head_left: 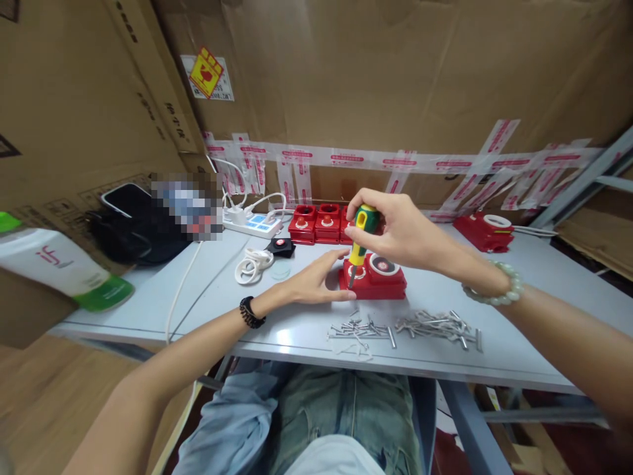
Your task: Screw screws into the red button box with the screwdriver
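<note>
At frame ctr, R hand (395, 223) is clamped on a yellow-green screwdriver (357, 256), tip at L end of a red box (383, 288); L hand (314, 280) spans that end, thumb in front, fingers behind, tho can't tell if it grips. Best hold shaft square to box top, press straight down w/ slow, even turns & mind the L thumb near the tip. Loose screws (364, 327) lie lower ctr.

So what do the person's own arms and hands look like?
Left hand: black, textured wristband. Right hand: bracelet of pale green, round beads at the wrist. No gloves on either, no sleeves in view.
</note>
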Demonstrator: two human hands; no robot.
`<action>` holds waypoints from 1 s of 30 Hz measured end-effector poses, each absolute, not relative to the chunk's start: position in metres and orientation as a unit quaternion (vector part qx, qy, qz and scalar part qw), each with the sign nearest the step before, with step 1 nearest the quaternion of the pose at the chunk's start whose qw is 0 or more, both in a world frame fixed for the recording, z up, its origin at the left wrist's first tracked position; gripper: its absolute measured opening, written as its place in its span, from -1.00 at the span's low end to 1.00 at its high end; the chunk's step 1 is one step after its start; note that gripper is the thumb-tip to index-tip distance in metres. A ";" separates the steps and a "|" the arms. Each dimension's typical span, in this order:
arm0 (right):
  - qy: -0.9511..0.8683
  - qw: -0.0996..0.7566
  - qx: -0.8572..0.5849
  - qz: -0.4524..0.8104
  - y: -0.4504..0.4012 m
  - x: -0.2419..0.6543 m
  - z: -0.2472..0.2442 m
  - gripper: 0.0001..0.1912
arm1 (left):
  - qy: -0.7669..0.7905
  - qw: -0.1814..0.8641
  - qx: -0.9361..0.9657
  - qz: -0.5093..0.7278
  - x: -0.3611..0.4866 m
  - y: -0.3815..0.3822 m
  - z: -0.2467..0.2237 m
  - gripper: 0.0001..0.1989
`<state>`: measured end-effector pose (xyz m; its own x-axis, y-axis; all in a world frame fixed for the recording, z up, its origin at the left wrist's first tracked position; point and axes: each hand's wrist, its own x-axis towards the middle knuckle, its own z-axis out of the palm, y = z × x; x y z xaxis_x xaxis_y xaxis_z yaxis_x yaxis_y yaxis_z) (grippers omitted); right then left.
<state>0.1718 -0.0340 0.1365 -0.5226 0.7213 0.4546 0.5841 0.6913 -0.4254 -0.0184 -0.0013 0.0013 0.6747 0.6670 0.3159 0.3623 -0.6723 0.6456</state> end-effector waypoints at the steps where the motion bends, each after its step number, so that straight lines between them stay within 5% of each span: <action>1: -0.866 0.306 -0.378 0.117 -0.035 0.171 0.134 -0.92 | 0.286 0.286 0.874 0.271 -0.016 -0.001 0.000 -0.28; 8: -0.860 0.325 -0.378 0.108 -0.035 0.173 0.131 -0.93 | 0.283 0.282 0.873 0.280 -0.010 0.000 -0.003 -0.40; 22: -0.839 0.337 -0.424 0.053 -0.032 0.178 0.130 -0.87 | 0.291 0.286 0.870 0.277 -0.011 0.000 -0.005 -0.33; 30: -0.828 0.171 -0.487 -0.220 -0.049 0.155 0.134 -0.72 | 0.299 0.258 0.878 0.270 -0.011 0.001 -0.005 -0.35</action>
